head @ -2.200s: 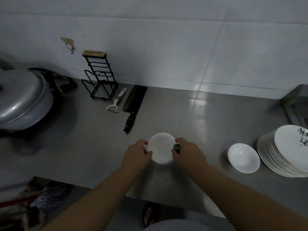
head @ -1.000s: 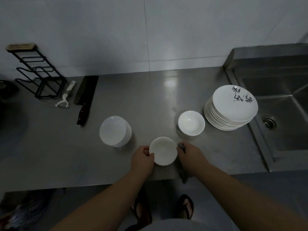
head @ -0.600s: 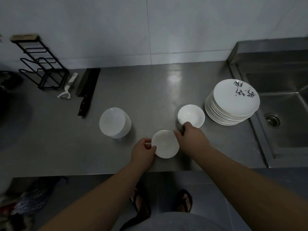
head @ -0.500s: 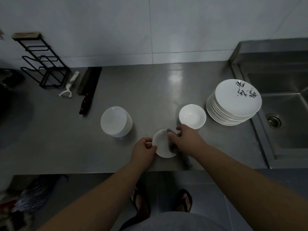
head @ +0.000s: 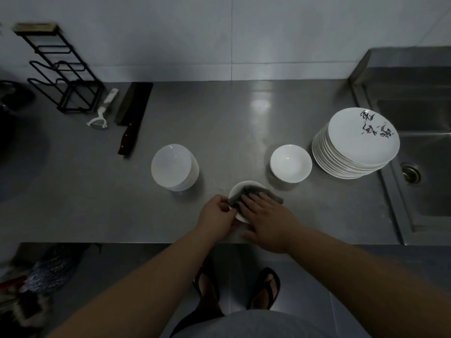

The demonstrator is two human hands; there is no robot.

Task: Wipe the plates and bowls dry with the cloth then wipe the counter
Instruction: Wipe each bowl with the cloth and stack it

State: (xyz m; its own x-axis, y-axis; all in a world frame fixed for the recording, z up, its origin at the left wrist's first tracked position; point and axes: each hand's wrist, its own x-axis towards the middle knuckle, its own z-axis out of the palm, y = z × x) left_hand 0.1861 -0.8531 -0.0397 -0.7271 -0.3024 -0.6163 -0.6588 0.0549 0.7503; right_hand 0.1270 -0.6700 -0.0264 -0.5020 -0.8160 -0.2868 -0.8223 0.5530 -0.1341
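Observation:
A small white bowl [head: 238,191] sits near the front edge of the steel counter [head: 219,123]. My left hand [head: 214,217] pinches its left rim. My right hand [head: 267,218] lies flat, fingers spread, pressing a dark grey cloth [head: 253,191] into the bowl. The cloth's end sticks out to the right. A stack of white bowls [head: 174,167] stands to the left. A single white bowl [head: 291,163] stands to the right, beside a tall stack of white plates [head: 356,145] whose top plate has black markings.
A sink [head: 419,132] with a drain lies at the right. A cleaver [head: 133,113], a white peeler [head: 102,111] and a black wire rack [head: 63,76] sit at the back left by the tiled wall. My sandalled feet show below the counter edge.
The view swung right from the pot to the plates and sink. My right hand moved from the bowl's right rim onto the bowl, pushing the cloth inside. My left hand kept its hold.

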